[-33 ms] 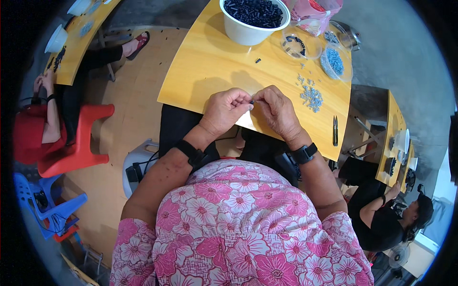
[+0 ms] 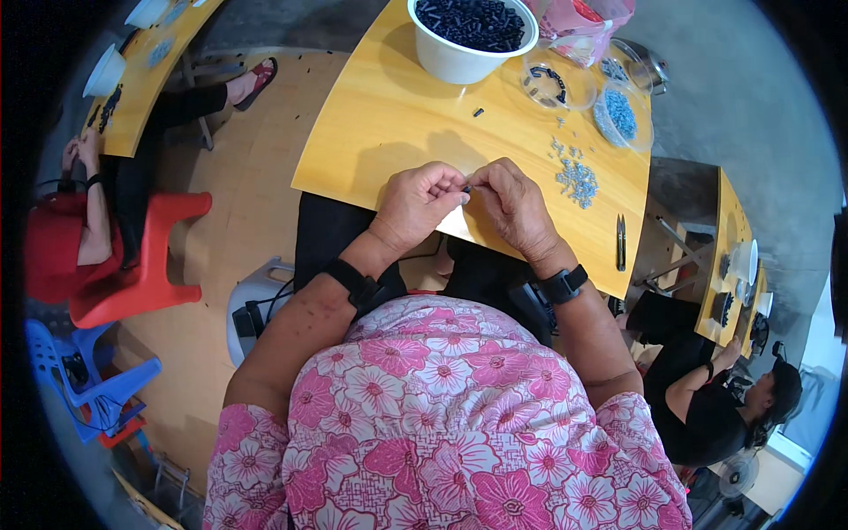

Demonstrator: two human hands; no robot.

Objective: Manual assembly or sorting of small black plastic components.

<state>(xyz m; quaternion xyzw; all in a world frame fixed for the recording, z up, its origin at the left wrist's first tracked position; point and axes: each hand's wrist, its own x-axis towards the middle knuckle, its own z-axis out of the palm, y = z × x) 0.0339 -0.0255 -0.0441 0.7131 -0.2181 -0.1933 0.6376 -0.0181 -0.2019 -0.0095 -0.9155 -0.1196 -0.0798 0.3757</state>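
Note:
Over the table's near edge, my left hand (image 2: 419, 205) is closed in a pinch on a small black tubular piece (image 2: 466, 188). My right hand (image 2: 512, 205) meets it there, thumb and forefinger pressed together at the same piece. Whether the right fingers hold something else is too small to tell. A similar black piece (image 2: 478, 112) lies alone farther up the table. Small clear-blue bits (image 2: 578, 183) are scattered in a loose pile right of my right hand. Beyond them, thread snips (image 2: 621, 243) lie near the table's right edge.
A white tub (image 2: 450, 64) of black pieces stands at the far edge of the wooden table (image 2: 353, 132). Clear dishes hold black pieces (image 2: 549, 82) and light-blue bits (image 2: 620, 115). A pink bag (image 2: 585, 31) sits behind. Other people work at tables left and right.

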